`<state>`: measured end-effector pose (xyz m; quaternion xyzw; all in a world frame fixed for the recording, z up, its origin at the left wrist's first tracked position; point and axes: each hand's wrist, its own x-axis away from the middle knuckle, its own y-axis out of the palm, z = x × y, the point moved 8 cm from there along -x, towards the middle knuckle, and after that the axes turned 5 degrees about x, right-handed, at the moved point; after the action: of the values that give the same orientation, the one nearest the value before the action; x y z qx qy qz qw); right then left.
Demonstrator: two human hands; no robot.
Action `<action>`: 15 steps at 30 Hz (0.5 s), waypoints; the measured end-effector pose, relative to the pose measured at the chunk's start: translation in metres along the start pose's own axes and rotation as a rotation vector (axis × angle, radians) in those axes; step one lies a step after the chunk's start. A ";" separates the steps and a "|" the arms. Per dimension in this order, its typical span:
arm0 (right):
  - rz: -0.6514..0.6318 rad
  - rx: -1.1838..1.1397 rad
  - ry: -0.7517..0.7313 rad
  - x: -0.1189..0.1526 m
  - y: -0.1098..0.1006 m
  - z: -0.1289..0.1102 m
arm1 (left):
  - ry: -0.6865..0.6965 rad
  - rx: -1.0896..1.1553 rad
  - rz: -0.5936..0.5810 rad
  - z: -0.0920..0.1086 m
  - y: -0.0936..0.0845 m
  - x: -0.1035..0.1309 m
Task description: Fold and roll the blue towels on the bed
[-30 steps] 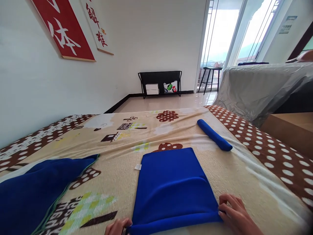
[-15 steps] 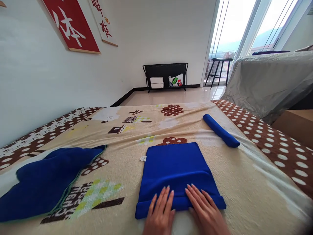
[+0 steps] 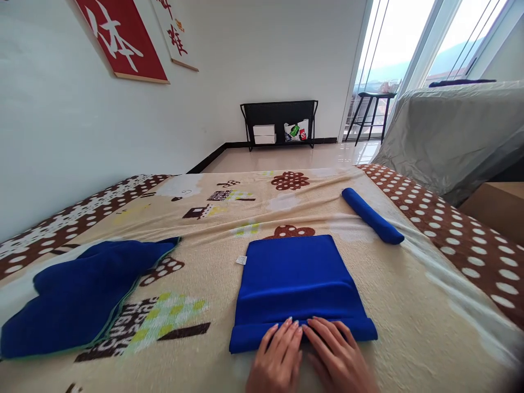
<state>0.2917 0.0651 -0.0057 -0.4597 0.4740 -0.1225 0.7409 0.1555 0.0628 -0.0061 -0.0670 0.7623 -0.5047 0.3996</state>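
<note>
A blue towel (image 3: pixel 292 267) lies spread on the bed, with its near edge turned into a flattened roll and a white tag (image 3: pixel 241 260) at its left side. My left hand (image 3: pixel 277 357) rests on the rolled edge, its fingers stretched forward and close together. Beside it, my right hand (image 3: pixel 340 357) presses on the same roll with straight fingers; the fingertips of both hands nearly meet at the middle. Neither hand is closed round the cloth. Farther right lies a tightly rolled blue towel (image 3: pixel 372 216). To the left sits a loose, crumpled blue towel (image 3: pixel 88 297) with green edging.
A patterned cream blanket (image 3: pixel 196 273) with brown dotted borders covers the bed. Beyond its far edge stands a black rack (image 3: pixel 279 115) against the wall. At the right are a plastic-covered piece of furniture (image 3: pixel 462 125), a cardboard box (image 3: pixel 497 210) and a dark stool (image 3: pixel 373 109).
My hands have slid closer together along the roll, and their fingers are less spread. The rolled edge sits slightly farther forward. The camera view has shifted a little.
</note>
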 end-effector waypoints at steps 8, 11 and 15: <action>-0.019 0.210 0.216 0.046 -0.014 0.064 | -0.327 -0.208 -0.031 -0.060 -0.030 0.041; 0.003 0.147 0.106 0.016 -0.012 0.027 | -0.199 -0.120 -0.029 -0.028 -0.020 0.008; -0.026 0.033 -0.076 -0.011 -0.002 -0.006 | -0.069 0.066 0.035 -0.005 -0.006 -0.009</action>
<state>0.2813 0.0669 0.0013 -0.4580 0.4375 -0.1224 0.7641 0.1564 0.0683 0.0044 -0.0577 0.7321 -0.5199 0.4364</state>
